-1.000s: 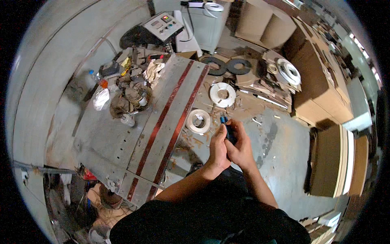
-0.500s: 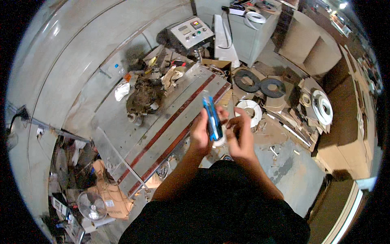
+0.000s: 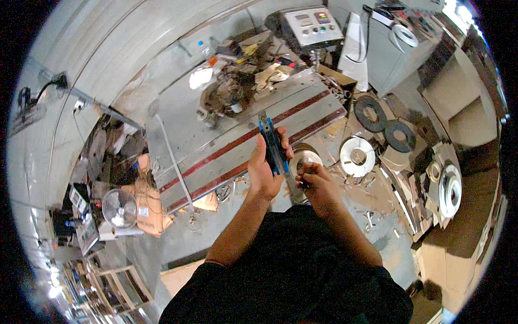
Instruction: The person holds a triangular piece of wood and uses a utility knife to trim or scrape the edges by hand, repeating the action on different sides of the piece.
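My left hand is wrapped round a blue and dark utility knife, with its thumb along one side and its fingers on the other. The knife stands tilted, its narrow metal end away from me. Just right of the knife's lower end, apart from it, my right hand has its fingers curled together in a pinch. What lies between those fingertips, if anything, is too small to make out. A pale round reel shows below and behind the hands.
Ahead stands a metal table with red-brown strips, bearing a dirty machine part and scraps. A control box sits behind it. To the right lie black rings, a white reel and cardboard. A fan is at left.
My view has swung, so the table and reels sit elsewhere in the picture. My right hand's fingers have closed from a looser, spread pose; the knife stays in my left hand.
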Motion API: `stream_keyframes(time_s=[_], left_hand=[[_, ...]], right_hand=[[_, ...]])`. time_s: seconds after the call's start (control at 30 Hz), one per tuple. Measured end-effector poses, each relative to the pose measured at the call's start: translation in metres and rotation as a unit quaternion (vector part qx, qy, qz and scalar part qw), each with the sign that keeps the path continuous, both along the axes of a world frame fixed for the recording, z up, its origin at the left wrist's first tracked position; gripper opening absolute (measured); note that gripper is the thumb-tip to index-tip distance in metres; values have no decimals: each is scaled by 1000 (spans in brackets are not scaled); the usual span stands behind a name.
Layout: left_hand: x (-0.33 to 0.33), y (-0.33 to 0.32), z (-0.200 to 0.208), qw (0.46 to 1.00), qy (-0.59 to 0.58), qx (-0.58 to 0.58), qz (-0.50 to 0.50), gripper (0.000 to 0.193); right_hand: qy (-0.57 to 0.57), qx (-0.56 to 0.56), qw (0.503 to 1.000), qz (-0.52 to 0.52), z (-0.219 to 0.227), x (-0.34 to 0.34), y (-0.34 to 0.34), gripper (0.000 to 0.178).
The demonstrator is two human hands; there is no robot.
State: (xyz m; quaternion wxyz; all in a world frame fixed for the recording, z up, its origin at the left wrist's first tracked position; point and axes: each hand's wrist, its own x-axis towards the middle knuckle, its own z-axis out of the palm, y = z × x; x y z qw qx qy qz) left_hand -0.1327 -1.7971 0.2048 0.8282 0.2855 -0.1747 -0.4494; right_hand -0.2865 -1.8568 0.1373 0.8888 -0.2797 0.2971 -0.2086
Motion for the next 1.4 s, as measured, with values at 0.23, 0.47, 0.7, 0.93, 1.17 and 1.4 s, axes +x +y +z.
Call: stream_keyframes(time_s=[0.23,0.47,0.7,0.93,1.17,1.4], left_hand=[[26,43,1,995,36,15,90,55],[58,95,-16,988,52,3,146,56],[82,142,-11,981,79,-21,175,51],[97,177,-8,969,128,-45,205,49],[116,207,-14,964,123,-85,222,50],[131,231,-19,950,123,-116,261,49]], right_hand=[[1,-208,968,141,1,28,34,31],[-31,-169,969,178,29,64,68,24],[37,-238,938,248,60,99,106,37],[84,-258,933,237,72,124,138,30],[70,-305,918,244,68,151,159,25],[18,-309,916,256,59,166,174,35]])
